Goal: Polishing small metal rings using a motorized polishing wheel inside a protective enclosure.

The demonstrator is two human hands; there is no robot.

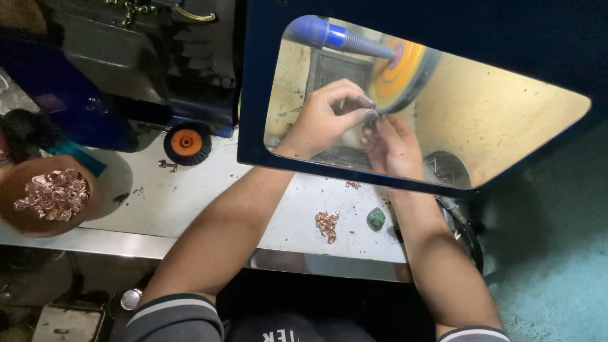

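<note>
While both arms reach behind the blue-framed clear shield [253, 95], the left hand [323, 117] and right hand [392, 142] pinch a tiny dark metal piece [371, 116] together, fingers closed tight on it, right at the near edge of the orange-and-yellow buffing wheel [400, 73]. Nearer on the white bench [190, 202] sit a small pile of copper-coloured bits [327, 225] and, just right of it, a green lump of compound [376, 218]. Far left there's a brown round bowl [31, 218] with more copper pieces.
</note>
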